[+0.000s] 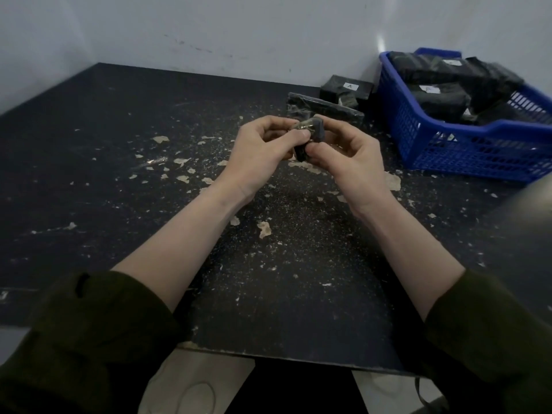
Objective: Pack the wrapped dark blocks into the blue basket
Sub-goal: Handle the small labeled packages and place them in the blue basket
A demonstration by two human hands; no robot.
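Dark block (302, 150) pinched between left hand (263, 144) and right hand (349, 158), above the worktop (119, 180), likely tidying its wrap before the blue basket (448, 156).

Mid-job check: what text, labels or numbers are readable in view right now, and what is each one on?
"A": white sticker on the wrapped block lying on the table left of the blue basket.
"A", faint: white sticker on the front block in the basket.
White sticker on the rear block in the basket: too blurred to read.
Held block, gripped by left hand and right hand: no text visible.
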